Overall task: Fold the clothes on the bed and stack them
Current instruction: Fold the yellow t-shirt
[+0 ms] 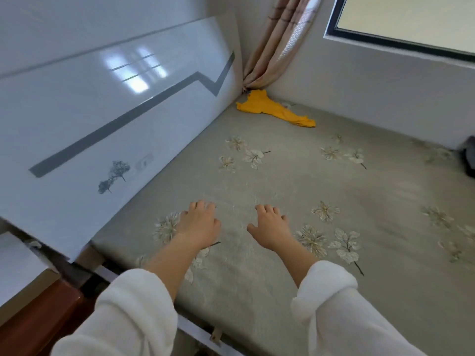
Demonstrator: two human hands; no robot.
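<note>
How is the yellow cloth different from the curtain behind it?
The yellow cloth is plain bright yellow; the curtain is pale beige with thin dark check lines. The yellow cloth lies crumpled on the bed; the curtain hangs down in long folds. The yellow cloth is spread low and flat; the curtain is bunched tall and narrow. Both are soft fabric, and both are at the bed's far corner.

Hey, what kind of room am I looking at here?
Most likely a bedroom: a bed with a grey flowered sheet, a glossy white headboard along its left side, and a curtain beside a window in the corner. A yellow garment lies on the bed near that corner.
</note>
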